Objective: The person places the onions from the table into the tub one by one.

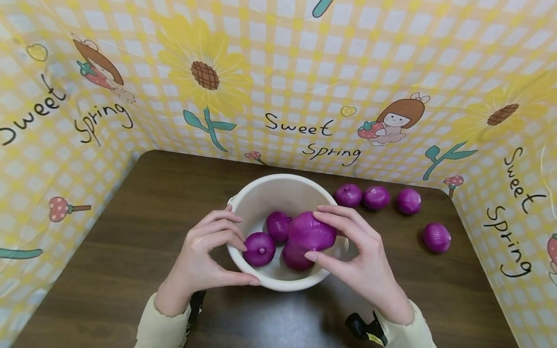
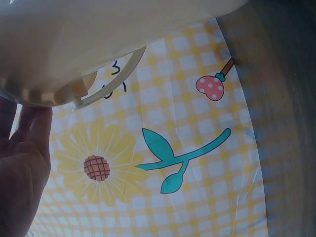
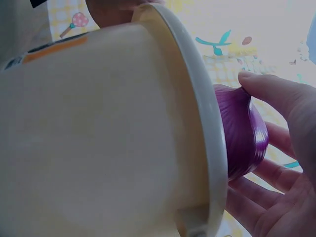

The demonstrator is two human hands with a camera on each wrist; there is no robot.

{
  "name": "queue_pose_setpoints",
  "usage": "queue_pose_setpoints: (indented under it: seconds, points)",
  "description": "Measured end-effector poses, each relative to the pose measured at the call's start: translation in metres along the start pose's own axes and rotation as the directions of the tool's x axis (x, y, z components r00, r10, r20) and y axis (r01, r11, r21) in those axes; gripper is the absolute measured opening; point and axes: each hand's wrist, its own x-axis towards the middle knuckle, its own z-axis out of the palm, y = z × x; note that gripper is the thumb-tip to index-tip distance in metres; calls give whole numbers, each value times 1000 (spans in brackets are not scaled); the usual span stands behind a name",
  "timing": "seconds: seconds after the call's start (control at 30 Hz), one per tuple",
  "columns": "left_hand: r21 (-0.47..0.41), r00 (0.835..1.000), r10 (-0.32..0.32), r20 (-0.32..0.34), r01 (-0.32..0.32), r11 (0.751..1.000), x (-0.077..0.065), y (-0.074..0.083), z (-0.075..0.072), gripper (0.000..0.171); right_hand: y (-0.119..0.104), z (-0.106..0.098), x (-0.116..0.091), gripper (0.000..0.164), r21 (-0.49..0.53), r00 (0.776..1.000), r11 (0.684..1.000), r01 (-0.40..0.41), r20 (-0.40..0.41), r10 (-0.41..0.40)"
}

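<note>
A white plastic bucket (image 1: pixel 285 284) stands on the table, its mouth facing up toward the head view. My left hand (image 1: pixel 204 253) holds it at the left, with the thumb along the near side of the rim and the fingers at the left edge. In my right hand (image 1: pixel 359 246) is a purple onion (image 1: pixel 311 232), pinched between thumb and fingers at the right part of the bucket's mouth. The right wrist view shows this onion (image 3: pixel 239 133) beside the rim. Inside lie three more onions: one at left (image 1: pixel 259 250), one farther back (image 1: pixel 277 226), and one partly hidden under the held onion (image 1: pixel 297 257).
Several purple onions lie on the brown table (image 1: pixel 109 251) to the right of the bucket, including a nearer onion (image 1: pixel 436 238) and one close behind the rim (image 1: pixel 348 195). A yellow checked cloth (image 1: pixel 296 72) walls the back and sides. The bucket's handle (image 2: pixel 118 79) shows in the left wrist view.
</note>
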Motion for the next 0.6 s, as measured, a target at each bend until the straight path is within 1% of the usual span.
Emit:
queue_pose_setpoints:
  seconds: [0.3,0.6]
  points:
    - [-3,1000,-20,6,20,1000,-2,0,-1,51,0,10,-1,43,14,995,997,79,58,-80]
    - [6,1000,-14,10,14,1000,-2,-1,-1,51,-2,16,-4,44,4,991,996,84,107,-84]
